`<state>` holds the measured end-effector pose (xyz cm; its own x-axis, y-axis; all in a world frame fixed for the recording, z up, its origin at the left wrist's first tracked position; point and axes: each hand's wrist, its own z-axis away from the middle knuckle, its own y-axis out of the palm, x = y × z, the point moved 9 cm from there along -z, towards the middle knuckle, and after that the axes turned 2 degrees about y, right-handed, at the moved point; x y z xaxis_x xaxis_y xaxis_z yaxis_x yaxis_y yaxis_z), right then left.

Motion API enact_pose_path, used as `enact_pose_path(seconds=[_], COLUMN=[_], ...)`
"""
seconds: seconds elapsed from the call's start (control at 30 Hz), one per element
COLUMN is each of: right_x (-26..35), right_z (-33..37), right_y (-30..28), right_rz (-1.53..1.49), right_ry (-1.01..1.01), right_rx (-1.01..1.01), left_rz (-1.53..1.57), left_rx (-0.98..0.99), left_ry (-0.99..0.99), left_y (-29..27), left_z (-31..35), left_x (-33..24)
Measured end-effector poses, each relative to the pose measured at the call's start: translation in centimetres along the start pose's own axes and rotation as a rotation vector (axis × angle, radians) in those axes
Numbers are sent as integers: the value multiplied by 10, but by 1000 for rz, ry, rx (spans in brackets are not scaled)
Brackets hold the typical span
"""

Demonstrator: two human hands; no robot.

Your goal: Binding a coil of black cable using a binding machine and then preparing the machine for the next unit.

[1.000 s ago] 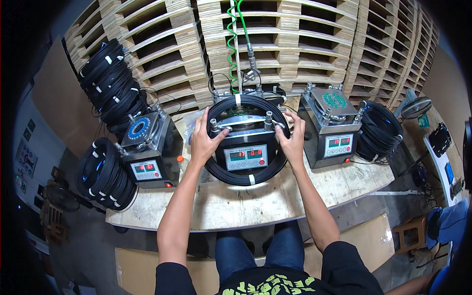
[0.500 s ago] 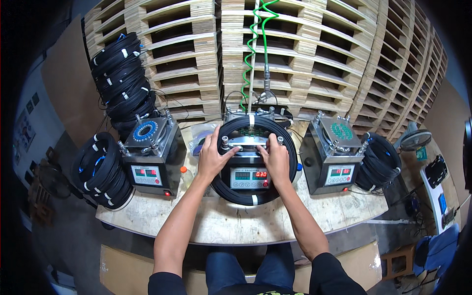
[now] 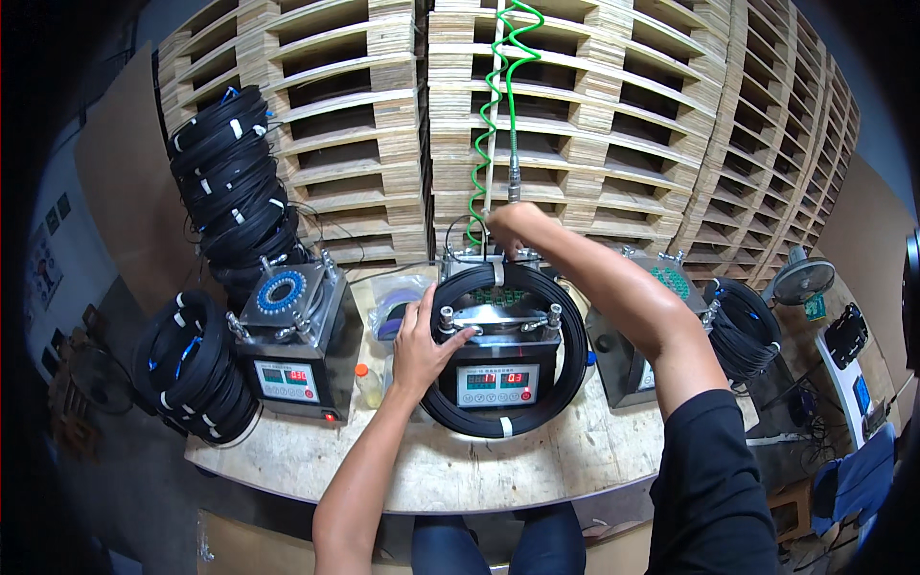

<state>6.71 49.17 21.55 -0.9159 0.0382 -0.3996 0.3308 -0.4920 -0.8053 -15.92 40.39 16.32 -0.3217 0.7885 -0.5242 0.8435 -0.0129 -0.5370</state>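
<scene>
left hand (image 3: 419, 355) spread on coil (image 3: 575, 355), well inside tabletop edge (image 3: 479, 503); right hand (image 3: 511, 226) behind, grip unclear.

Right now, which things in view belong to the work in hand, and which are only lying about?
Seemingly in use:
- middle display machine, left hand at it
- black cable coil around its display
- green hose's metal fitting, right hand just below

Seemingly lying about:
- orange-capped bottle
- desk fan
- stacked wooden pallets

The coil (image 3: 575, 355) circles the panel (image 3: 497, 384) of the middle machine (image 3: 508, 354), pallets (image 3: 455, 120) behind.
</scene>
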Motion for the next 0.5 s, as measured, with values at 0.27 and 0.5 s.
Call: enact_pose_path(seconds=[0.27,0.5], right_x=[7,-7], right_z=[-21,-25], right_y=[28,27], right_rz=[-50,-207], right_ry=[-135,-78], right_rx=[23,43], left_rz=[21,38], left_rx=[0,22], left_ry=[20,2], left_y=[5,7], left_z=[-2,-5], left_x=[-4,-6])
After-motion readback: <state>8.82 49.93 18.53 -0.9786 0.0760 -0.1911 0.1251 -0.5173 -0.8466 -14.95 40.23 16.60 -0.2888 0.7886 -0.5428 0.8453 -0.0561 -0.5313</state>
